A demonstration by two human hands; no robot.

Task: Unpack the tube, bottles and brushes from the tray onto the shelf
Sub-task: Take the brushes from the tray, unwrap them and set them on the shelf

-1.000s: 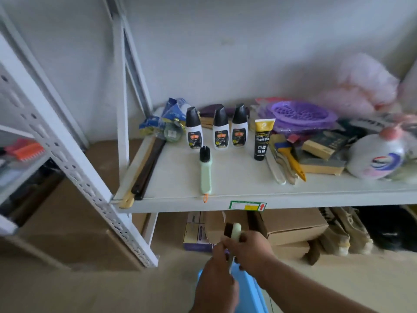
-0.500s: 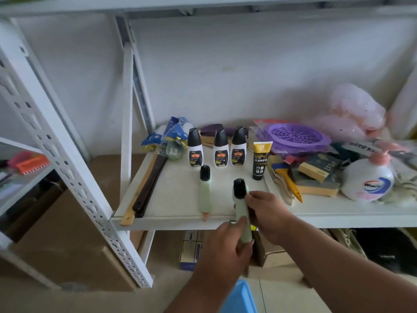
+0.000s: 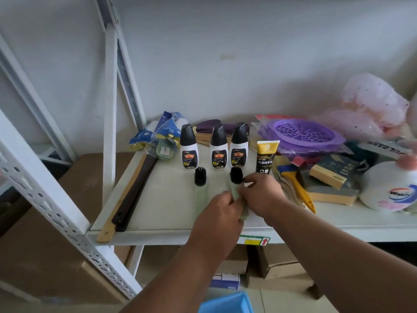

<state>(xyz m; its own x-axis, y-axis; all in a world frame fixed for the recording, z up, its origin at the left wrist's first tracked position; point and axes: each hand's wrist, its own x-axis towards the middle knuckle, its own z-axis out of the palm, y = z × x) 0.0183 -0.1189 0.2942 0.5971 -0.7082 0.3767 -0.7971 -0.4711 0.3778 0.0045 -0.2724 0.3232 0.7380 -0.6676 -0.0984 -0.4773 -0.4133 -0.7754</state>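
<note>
Three white bottles with black caps [image 3: 217, 147] stand in a row on the white shelf [image 3: 167, 204], with a black-and-yellow tube [image 3: 265, 158] upright to their right. One green brush with black bristles [image 3: 200, 177] lies in front of the bottles. A second green brush [image 3: 236, 177] lies beside it, right of the first. My left hand [image 3: 217, 213] and my right hand [image 3: 261, 193] both grip its handle, hiding most of it. A corner of the blue tray [image 3: 225, 302] shows at the bottom edge.
Long dark shoehorns [image 3: 133, 193] lie along the shelf's left side, by a blue packet [image 3: 162, 134]. To the right are a yellow-handled brush [image 3: 295, 184], a purple strainer [image 3: 302, 132], sponges and a white soap bottle [image 3: 388, 188]. Cardboard boxes [image 3: 277, 265] sit under the shelf.
Both hands lifted the second brush from below the shelf edge up onto the shelf, and it now lies beside the first brush, bristles toward the bottles.
</note>
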